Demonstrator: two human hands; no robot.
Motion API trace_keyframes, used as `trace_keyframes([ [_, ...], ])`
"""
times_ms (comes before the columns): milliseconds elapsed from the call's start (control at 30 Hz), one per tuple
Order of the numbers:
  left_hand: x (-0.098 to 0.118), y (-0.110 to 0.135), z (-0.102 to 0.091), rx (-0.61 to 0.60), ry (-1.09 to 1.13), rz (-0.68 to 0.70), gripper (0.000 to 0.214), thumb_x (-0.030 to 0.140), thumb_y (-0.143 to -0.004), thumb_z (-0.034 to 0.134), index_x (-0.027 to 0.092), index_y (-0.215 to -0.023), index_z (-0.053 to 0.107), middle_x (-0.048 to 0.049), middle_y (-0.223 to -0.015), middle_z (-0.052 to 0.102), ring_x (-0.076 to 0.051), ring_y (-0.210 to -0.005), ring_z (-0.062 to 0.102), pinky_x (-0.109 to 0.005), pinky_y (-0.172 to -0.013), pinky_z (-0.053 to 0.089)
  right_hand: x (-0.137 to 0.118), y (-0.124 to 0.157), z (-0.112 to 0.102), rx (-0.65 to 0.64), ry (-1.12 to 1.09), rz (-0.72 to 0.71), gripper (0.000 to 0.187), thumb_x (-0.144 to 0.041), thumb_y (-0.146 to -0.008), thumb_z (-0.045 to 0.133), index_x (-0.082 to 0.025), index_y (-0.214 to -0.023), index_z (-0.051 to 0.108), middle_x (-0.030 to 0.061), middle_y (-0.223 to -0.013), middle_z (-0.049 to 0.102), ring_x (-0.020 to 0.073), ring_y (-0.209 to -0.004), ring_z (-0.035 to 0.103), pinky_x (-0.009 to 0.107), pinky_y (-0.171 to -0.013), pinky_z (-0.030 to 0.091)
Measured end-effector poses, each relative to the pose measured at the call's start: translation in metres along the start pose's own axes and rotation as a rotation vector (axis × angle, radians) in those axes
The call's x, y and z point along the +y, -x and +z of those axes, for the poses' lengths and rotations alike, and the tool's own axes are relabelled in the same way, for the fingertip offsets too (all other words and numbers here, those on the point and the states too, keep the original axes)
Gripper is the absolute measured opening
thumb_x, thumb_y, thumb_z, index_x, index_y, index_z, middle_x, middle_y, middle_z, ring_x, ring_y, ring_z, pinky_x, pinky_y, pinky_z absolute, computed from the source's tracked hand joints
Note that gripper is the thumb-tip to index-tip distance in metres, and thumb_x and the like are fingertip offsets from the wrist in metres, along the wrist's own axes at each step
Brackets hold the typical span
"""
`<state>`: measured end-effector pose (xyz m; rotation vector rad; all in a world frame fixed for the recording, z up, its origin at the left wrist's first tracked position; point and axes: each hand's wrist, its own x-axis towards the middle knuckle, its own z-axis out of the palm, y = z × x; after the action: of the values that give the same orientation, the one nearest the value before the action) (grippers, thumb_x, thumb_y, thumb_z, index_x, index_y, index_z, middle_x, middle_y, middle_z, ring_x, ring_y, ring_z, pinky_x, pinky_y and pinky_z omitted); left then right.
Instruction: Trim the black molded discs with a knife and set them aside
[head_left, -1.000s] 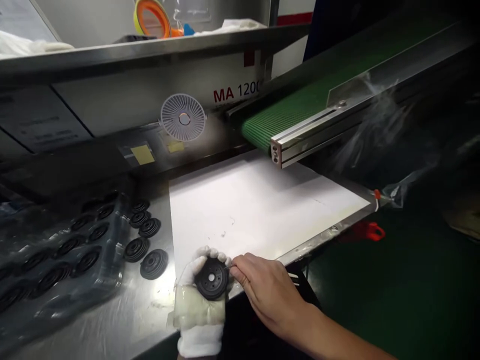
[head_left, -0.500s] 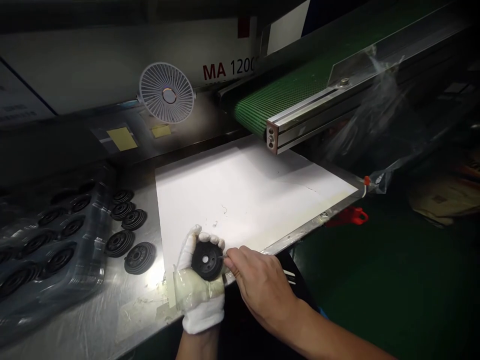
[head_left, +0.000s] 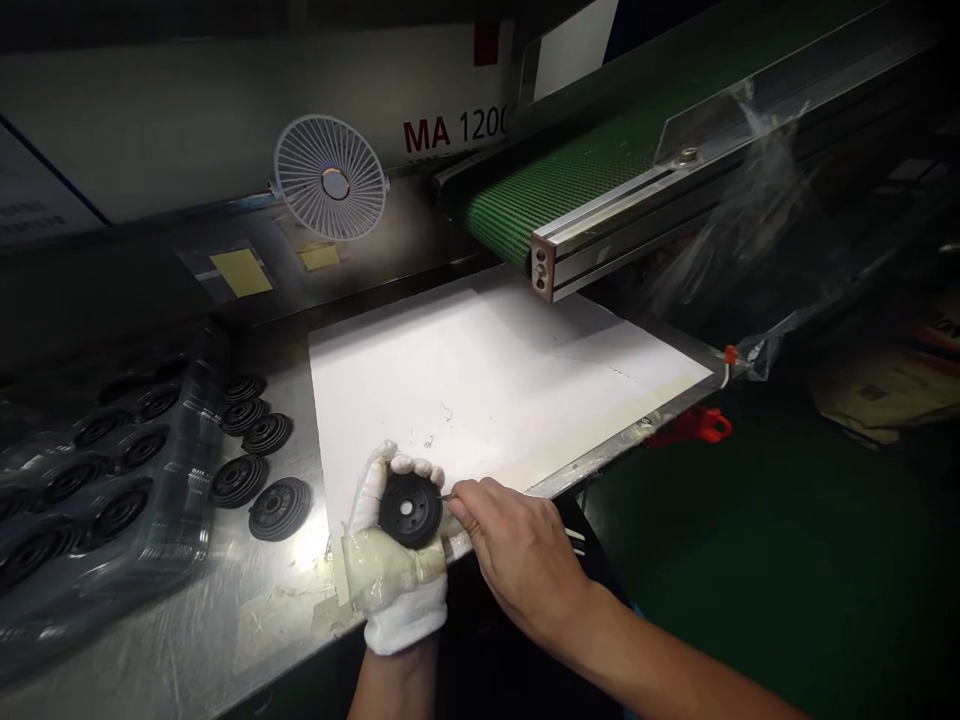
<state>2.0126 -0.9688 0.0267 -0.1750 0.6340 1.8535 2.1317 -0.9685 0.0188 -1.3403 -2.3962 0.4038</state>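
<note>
My left hand [head_left: 401, 560], in a white glove with clear tape around the palm, cups a black round plastic disc [head_left: 409, 512] with a pale centre hole and smaller holes around it. The disc's face is turned up toward me. My right hand [head_left: 517, 545] is bare and closed in a pinch on a small thin pointed tool [head_left: 447, 497], whose tip meets the disc's right rim. Most of that tool is hidden by the fingers. Several similar black discs [head_left: 279, 508] lie on the metal table to the left of my gloved hand.
A clear plastic tray [head_left: 169, 530] of black discs stands at the left. Under my hands a white sheet [head_left: 420, 370] carries thin dark shavings [head_left: 447, 412]. Behind it are a small fan [head_left: 330, 180] and a green conveyor belt [head_left: 555, 190]; red-handled something [head_left: 709, 425] hangs at the table edge.
The disc has turned slightly in my left hand, and the tool tip sits a little higher on its right rim. The whole view has shifted a little.
</note>
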Motion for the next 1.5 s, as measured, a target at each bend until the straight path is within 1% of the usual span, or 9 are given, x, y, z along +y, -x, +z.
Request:
trace_keyframes([
  [367,0.002,-0.006,0.005,0.148,0.023,0.087,0.01,0.015,-0.083,0.053,0.015,-0.086,0.063,0.0016,-0.067,0.059,-0.012,-0.064,0.058,-0.03,-0.069,0.053,-0.011,0.005,0.004,-0.027,-0.068,-0.047,0.021,-0.031,-0.098,0.036,-0.023,-0.086,0.052,-0.0008,-0.075,0.059,0.0151,-0.065,0.053,0.028,-0.057,0.026],
  [533,0.003,-0.005,0.004,0.076,0.043,0.093,0.011,0.016,-0.081,0.057,0.016,-0.089,0.064,0.002,-0.068,0.06,-0.013,-0.066,0.059,-0.03,-0.069,0.053,-0.004,-0.005,-0.004,-0.046,-0.091,0.017,0.025,-0.035,-0.099,0.032,-0.023,-0.09,0.052,-0.0004,-0.082,0.059,0.015,-0.072,0.054,0.026,-0.061,0.03],
  [800,0.001,-0.005,0.012,0.088,0.014,0.169,0.011,0.015,-0.082,0.055,0.017,-0.09,0.064,0.0021,-0.073,0.062,-0.011,-0.073,0.061,-0.029,-0.081,0.052,-0.014,-0.002,0.006,-0.018,-0.028,-0.061,0.02,-0.031,-0.098,0.035,-0.024,-0.088,0.051,-0.0014,-0.076,0.057,0.0157,-0.067,0.052,0.029,-0.057,0.025],
  [867,0.004,-0.003,0.01,0.078,-0.058,0.159,0.021,0.015,-0.081,0.055,0.018,-0.1,0.064,-0.003,-0.091,0.066,-0.017,-0.089,0.062,-0.035,-0.088,0.05,-0.012,-0.002,0.005,-0.016,-0.026,-0.064,0.02,-0.03,-0.098,0.036,-0.023,-0.087,0.051,-0.001,-0.077,0.058,0.0156,-0.066,0.052,0.028,-0.057,0.025],
  [967,0.012,-0.001,0.004,-0.022,-0.126,-0.049,0.039,0.018,-0.074,0.056,0.017,-0.113,0.06,-0.0131,-0.111,0.062,-0.031,-0.105,0.057,-0.051,-0.087,0.049,-0.007,-0.003,0.001,-0.034,-0.027,-0.082,0.023,-0.03,-0.099,0.034,-0.022,-0.087,0.052,-0.0002,-0.077,0.058,0.0153,-0.067,0.053,0.028,-0.058,0.027],
  [1067,0.019,-0.002,0.0,-0.034,-0.096,-0.109,0.038,0.017,-0.069,0.056,0.014,-0.106,0.062,-0.0106,-0.09,0.065,-0.025,-0.087,0.062,-0.046,-0.079,0.052,-0.003,-0.004,-0.001,-0.04,-0.018,-0.085,0.024,-0.03,-0.099,0.033,-0.022,-0.088,0.053,0.0002,-0.077,0.058,0.0151,-0.068,0.053,0.027,-0.058,0.028],
  [1233,0.013,-0.008,0.005,0.035,-0.063,0.043,0.012,0.014,-0.075,0.058,0.016,-0.086,0.063,0.0009,-0.066,0.057,-0.012,-0.064,0.057,-0.029,-0.066,0.052,-0.009,-0.002,0.004,-0.003,-0.009,-0.075,0.022,-0.028,-0.098,0.036,-0.022,-0.088,0.055,0.0004,-0.074,0.058,0.0152,-0.065,0.052,0.028,-0.057,0.026],
  [1400,0.007,-0.01,0.004,0.056,-0.01,0.112,0.012,0.011,-0.077,0.057,0.017,-0.087,0.063,0.0024,-0.066,0.059,-0.011,-0.064,0.058,-0.03,-0.072,0.052,-0.016,0.002,0.009,-0.004,-0.04,-0.105,0.021,-0.028,-0.097,0.037,-0.022,-0.086,0.053,0.0001,-0.075,0.058,0.0148,-0.063,0.05,0.028,-0.056,0.025],
  [1500,0.011,-0.007,0.002,0.04,-0.031,0.014,0.024,0.013,-0.077,0.054,0.016,-0.099,0.064,-0.0056,-0.088,0.066,-0.02,-0.086,0.063,-0.041,-0.084,0.051,-0.013,0.001,0.007,-0.008,-0.045,-0.104,0.022,-0.028,-0.097,0.037,-0.022,-0.084,0.052,-0.0004,-0.074,0.057,0.0149,-0.063,0.05,0.028,-0.056,0.025],
])
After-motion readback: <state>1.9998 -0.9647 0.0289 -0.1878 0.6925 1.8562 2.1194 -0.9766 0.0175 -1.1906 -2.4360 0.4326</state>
